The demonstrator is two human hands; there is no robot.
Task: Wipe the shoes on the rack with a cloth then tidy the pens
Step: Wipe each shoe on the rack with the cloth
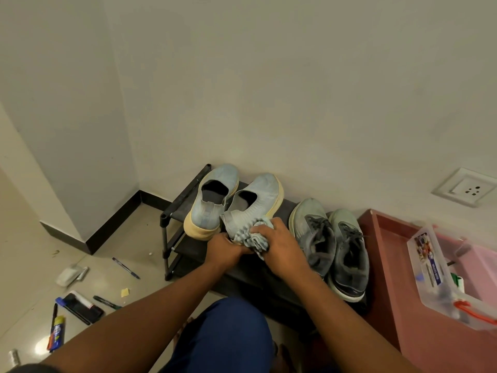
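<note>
The wiping step is under way: the right hand (279,247) is clutching a crumpled pale blue-grey cloth (252,235) against the heel of the pale blue knit slip-on shoe (255,203) on the black rack (172,205), while the left hand (228,247) is gripping that heel to steady it. Next, I judge, the grey laced trainers (330,243) just beside are needing the cloth, and the pens (126,267) lying scattered on the floor are waiting.

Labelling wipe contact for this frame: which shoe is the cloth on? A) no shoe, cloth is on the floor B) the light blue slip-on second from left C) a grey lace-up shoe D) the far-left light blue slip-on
B: the right hand presses the cloth on the heel of the second light blue slip-on, which the left hand steadies; the grey lace-up shoes are untouched.
</note>
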